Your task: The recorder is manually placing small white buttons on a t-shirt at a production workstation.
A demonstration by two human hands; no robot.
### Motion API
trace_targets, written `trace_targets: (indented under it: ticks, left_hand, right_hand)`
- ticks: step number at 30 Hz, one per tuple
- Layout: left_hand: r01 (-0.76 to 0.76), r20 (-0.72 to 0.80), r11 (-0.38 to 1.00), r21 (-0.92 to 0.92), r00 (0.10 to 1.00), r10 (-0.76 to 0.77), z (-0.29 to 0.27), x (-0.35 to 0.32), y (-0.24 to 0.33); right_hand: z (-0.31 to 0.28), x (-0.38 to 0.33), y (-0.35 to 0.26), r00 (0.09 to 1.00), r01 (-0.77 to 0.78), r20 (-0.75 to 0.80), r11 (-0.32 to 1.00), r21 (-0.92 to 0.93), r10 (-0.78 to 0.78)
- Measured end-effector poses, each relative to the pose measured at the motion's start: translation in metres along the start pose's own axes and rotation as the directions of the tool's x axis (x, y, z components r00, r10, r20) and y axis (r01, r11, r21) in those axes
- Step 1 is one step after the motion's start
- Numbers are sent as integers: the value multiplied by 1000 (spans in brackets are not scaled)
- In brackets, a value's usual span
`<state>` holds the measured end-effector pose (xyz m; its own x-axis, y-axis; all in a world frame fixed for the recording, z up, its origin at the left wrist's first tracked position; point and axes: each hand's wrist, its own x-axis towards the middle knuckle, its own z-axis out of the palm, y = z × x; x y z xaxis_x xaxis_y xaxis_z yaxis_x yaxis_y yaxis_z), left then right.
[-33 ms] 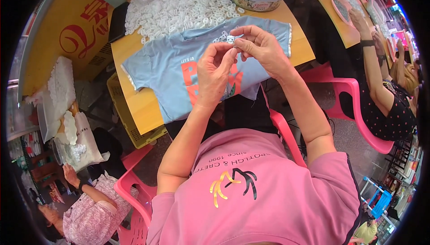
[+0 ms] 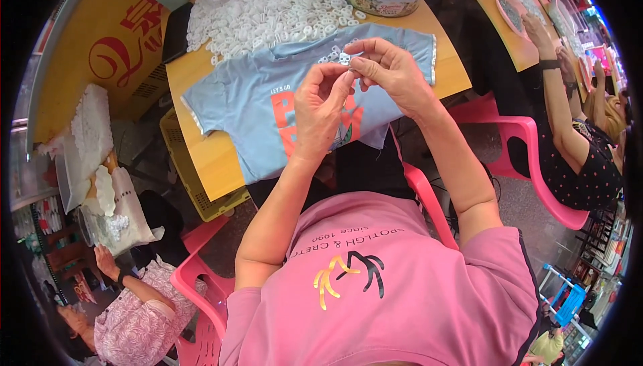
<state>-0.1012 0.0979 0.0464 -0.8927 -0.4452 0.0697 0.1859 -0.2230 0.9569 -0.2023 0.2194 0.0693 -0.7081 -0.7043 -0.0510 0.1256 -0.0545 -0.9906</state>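
Shirt (image 2: 231, 105) lies spread print-side up, perhaps as a soft work surface; heaped white rings (image 2: 268, 8) and a round tin (image 2: 388, 9) sit beyond it, likely for easy reach. Over the shirt, the right hand (image 2: 393, 73) appears to pinch a white piece (image 2: 344, 58) between thumb and forefinger; the left hand (image 2: 320, 103) nearly closes beside it, anything gripped hidden

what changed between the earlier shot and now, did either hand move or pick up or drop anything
Nothing visibly changed. The left hand and right hand stay close together over the blue shirt, near a small white piece. The pile of white pieces and the round tin also stayed put.
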Motion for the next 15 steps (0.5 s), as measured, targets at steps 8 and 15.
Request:
trace_targets:
  ticks: [8,15]
  left_hand:
    - [35,-33,999,-30,999,-36,-5,-1,-1]
    - [9,-3,1000,-22,1000,-9,6,4,-3]
  right_hand:
    - [4,-9,0,995,97,-3,989,-113,-98]
    - [0,-17,1,963,160,-137,900,-405,-233]
